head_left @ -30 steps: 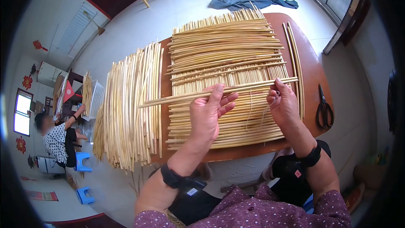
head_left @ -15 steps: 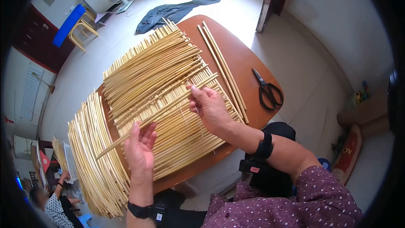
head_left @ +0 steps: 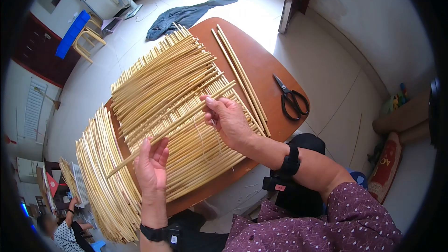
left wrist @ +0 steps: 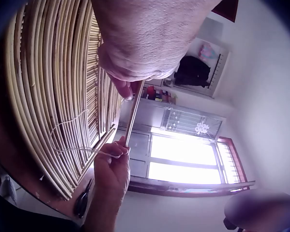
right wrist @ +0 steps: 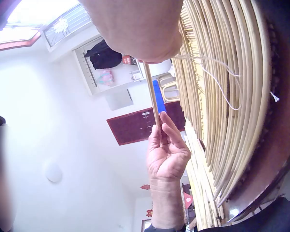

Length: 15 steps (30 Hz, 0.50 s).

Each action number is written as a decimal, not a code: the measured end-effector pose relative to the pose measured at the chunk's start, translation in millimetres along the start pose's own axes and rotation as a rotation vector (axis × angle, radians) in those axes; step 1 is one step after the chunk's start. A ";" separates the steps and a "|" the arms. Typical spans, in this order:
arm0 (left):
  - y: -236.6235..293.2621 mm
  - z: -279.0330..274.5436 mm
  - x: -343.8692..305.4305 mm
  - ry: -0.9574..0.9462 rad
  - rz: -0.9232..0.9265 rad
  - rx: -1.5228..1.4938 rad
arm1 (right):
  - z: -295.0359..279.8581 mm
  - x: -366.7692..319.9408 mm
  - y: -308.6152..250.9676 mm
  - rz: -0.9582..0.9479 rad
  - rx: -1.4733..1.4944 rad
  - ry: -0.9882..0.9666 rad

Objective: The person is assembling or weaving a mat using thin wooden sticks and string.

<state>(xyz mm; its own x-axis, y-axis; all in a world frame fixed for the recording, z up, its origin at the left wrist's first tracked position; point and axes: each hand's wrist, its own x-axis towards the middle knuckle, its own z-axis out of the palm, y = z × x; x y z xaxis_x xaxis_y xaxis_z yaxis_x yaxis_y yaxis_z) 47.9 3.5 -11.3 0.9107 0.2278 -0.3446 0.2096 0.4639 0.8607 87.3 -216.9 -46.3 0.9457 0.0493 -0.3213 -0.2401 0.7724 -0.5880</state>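
A long pale stick [head_left: 186, 116] is held up slantwise over a woven mat of sticks [head_left: 158, 79] that lies on a brown table [head_left: 266, 65]. My left hand [head_left: 156, 145] pinches the stick near its lower end, fingers mostly straight, thumb against it [left wrist: 125, 89]. My right hand [head_left: 210, 105] pinches the stick near its upper end together with a thin white thread [head_left: 200, 135] that loops down to the mat. The right wrist view shows the left hand [right wrist: 166, 150] holding the stick [right wrist: 152, 96]. In the left wrist view the right hand [left wrist: 111, 169] holds the thread [left wrist: 82, 151].
Black scissors [head_left: 291, 99] lie on the table at the right, beside two loose sticks [head_left: 238, 74]. A thick pile of sticks [head_left: 102, 177] overhangs the table's left side. A grey cloth [head_left: 186, 14] and a yellow stool [head_left: 86, 35] are on the floor. A seated person [head_left: 65, 238] is at the lower left.
The head view has swung round, so the table now lies slantwise. Both hands have kept hold of the stick; in the last half second they barely moved.
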 end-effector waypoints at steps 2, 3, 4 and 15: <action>0.8 -0.6 -0.3 -0.001 -0.003 -0.003 | 0.5 -0.3 0.3 0.001 0.003 0.000; 1.5 -1.1 -0.7 0.002 -0.005 -0.009 | 0.5 -0.1 1.0 -0.013 0.014 -0.019; 2.5 -1.9 -1.1 0.006 -0.008 -0.015 | 0.7 -0.2 1.7 -0.027 0.026 -0.039; 0.8 2.3 -5.0 -0.121 0.119 -0.089 | -24.4 19.6 -0.1 -0.075 -0.007 -0.014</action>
<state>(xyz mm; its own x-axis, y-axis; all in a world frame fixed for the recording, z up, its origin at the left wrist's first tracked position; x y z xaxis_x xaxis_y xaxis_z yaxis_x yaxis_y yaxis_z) 44.3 0.8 -8.1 0.9644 0.1836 -0.1905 0.0706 0.5154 0.8541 100.5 -231.5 -70.7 0.9640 0.0003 -0.2659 -0.1699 0.7699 -0.6151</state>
